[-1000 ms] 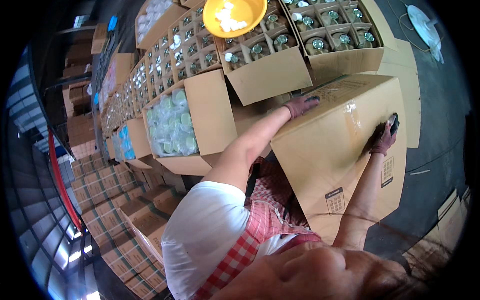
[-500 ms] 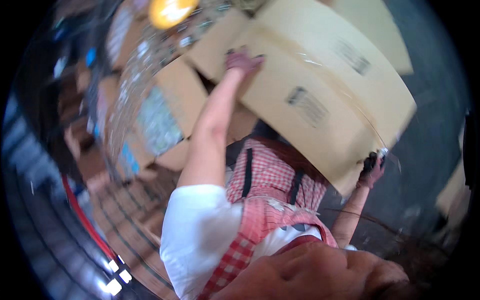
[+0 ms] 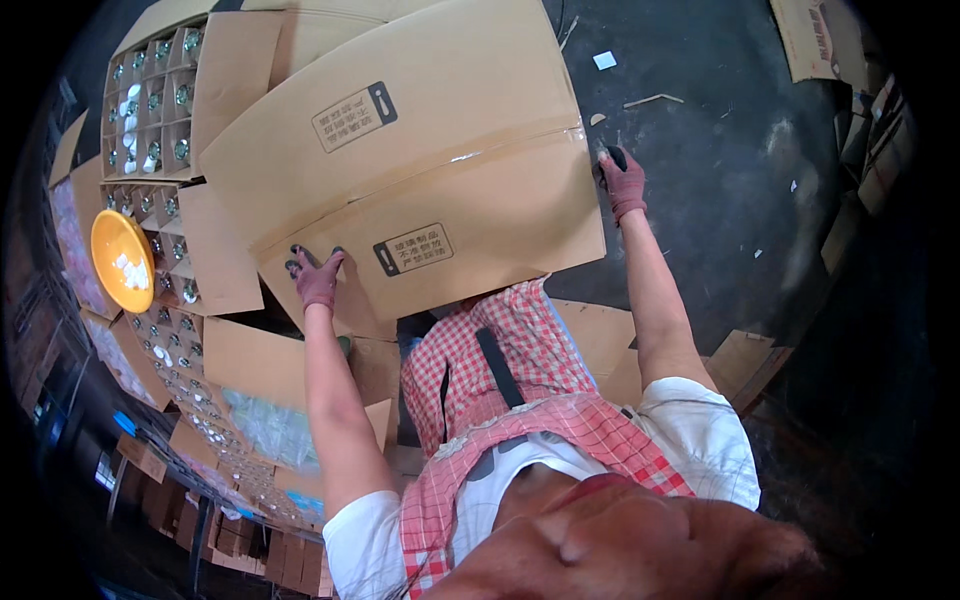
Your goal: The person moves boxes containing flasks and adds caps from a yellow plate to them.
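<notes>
A large closed cardboard box with a taped centre seam lies in front of me. My left hand, in a dark-tipped reddish glove, rests on the box's near left part with fingers spread. At the right end of the seam is my right hand, gloved alike, its fingers curled close beside the box's edge. A small pale bit shows at its fingertips, too small to name. The strip of clear tape runs along the seam between the two hands.
To the left stand several open cartons with dividers and glassware. A yellow bowl with white pieces sits on them. A carton holds clear plastic. Flattened cardboard and scraps lie on the dark floor.
The view has turned, so the box and both hands appear further left. My left hand is now lower on the box's left part; my right hand remains by the seam's right end.
</notes>
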`<act>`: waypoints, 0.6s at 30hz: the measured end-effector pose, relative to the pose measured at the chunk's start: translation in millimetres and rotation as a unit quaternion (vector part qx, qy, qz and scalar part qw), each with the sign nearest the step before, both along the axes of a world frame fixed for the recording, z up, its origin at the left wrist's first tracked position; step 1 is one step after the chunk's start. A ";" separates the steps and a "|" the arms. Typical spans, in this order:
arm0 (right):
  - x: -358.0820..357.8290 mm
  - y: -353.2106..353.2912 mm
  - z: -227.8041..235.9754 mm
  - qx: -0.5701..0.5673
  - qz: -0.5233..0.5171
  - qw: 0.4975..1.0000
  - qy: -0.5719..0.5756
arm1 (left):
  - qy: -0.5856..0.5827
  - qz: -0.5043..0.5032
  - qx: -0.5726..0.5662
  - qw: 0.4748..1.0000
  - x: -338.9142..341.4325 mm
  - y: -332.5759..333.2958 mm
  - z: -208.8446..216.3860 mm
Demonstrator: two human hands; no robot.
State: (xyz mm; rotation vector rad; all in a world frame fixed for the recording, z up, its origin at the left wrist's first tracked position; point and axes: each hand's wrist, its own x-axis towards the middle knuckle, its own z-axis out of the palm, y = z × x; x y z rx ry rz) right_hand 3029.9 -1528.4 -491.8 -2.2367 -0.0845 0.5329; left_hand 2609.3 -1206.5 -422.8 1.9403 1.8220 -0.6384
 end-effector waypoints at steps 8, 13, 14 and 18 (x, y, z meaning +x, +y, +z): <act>53.6 75.3 32.3 -0.124 0.245 0.961 0.030 | 0.062 0.014 -0.004 0.998 4.0 2.3 -0.7; 36.6 34.0 24.9 -0.094 0.273 0.955 0.064 | 0.009 0.013 -0.004 1.000 0.8 6.5 7.6; 30.0 27.8 36.3 -0.141 0.318 0.930 0.116 | 0.006 0.023 -0.008 1.000 -3.2 3.7 12.5; -12.8 -6.2 99.7 -0.241 0.406 0.853 0.221 | -0.244 0.170 -0.007 0.955 -53.1 9.3 13.4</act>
